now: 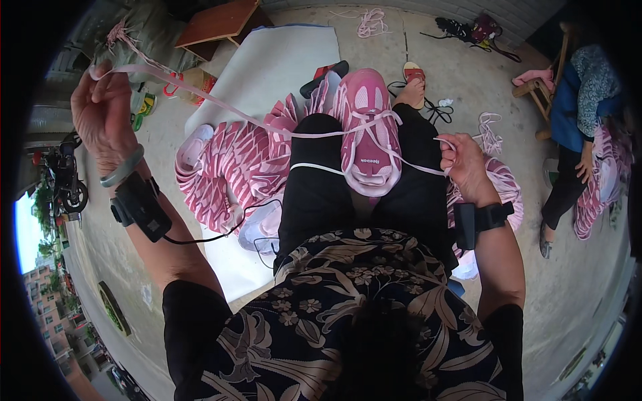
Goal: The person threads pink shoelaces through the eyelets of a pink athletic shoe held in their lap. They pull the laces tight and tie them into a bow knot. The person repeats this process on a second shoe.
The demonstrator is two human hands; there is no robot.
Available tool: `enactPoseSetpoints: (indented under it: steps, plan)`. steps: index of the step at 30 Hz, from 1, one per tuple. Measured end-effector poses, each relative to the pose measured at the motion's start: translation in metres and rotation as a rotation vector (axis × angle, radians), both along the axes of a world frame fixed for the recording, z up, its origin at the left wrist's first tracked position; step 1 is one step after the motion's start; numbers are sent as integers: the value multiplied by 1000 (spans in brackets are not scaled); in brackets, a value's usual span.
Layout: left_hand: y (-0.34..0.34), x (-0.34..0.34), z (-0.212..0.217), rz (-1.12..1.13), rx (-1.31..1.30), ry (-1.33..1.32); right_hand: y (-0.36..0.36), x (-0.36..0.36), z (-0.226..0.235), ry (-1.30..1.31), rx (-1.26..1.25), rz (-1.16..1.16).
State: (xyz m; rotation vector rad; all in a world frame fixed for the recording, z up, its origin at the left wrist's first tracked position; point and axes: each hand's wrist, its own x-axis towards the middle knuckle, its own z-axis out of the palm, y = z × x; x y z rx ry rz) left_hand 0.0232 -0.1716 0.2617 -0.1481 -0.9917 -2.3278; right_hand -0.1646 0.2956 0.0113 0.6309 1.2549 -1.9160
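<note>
Pink shoe: lodged between the wearer's black-clad thighs, lacing side up, toe pointing away, opening toward the body. The legs flank it closely, presumably as a clamp that frees both hands. Sole attached or not: cannot tell.

Left hand: raised, far out to the upper left, fingers narrowed in a pinch on one end of the pale lace. The long run back to the shoe sags a little, so tension looks low; the wide reach likely takes up the spare length.

Right hand: low, just beside the right thigh, thumb and finger pinching the lace near its other end, a short tip poking out past them. This run is short and nearly straight. Between the two runs the lace crosses over the shoe's tongue.

White strand across the left thigh: purpose cannot be told.

Left pile of nested pink pieces: on a white sheet, probably to keep them clean. Right pile: beside the right wrist, seemingly for easy reach; loose laces lie just beyond
</note>
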Motion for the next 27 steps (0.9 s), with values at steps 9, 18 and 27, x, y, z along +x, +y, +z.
enactPoseSetpoints:
  steps: [9, 18, 27]
  plan:
    - [186, -68, -156, -267, -214, -738, -48, 21, 16, 184, -267, 67]
    - [240, -75, -189, -250, -215, -591, -94, 57, 38, 510, -334, 95]
    - [251, -73, -188, -229, -211, -594, -101, 73, 41, 518, -397, -58]
